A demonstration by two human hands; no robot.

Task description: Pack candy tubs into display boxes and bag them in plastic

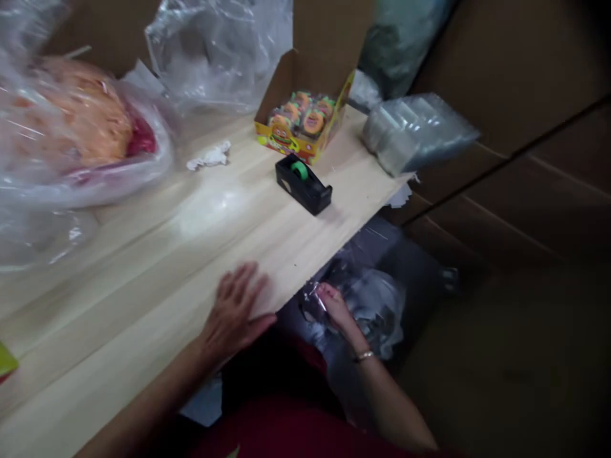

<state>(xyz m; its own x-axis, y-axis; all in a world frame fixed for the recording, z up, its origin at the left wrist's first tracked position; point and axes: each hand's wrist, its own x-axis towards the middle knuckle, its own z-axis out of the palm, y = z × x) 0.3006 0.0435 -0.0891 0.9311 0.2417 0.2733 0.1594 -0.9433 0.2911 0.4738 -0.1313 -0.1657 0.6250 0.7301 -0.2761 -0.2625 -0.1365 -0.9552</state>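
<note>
My left hand [236, 308] lies on the light wooden tabletop [157, 286] near its edge, fingers stretched out and slightly blurred, holding nothing. Below the edge, at the right, my right hand [337, 305] is closed on a piece of clear plastic film [315, 302]. A heap of clear plastic bags [379, 305] sits around and under that hand; what exactly the fingers pinch is partly hidden. Farther up the table stands a black tape dispenser [304, 184] with a green core. Behind it is an open yellow display box [310, 143] with several wrapped burger-shaped sweets [314, 121].
A large clear bag of orange pieces [90, 121] fills the left of the table. Crumpled white paper [210, 156] lies near it. A stack of clear plastic packs [415, 130] overhangs the right edge. Cardboard boxes [520, 76] stand at the right.
</note>
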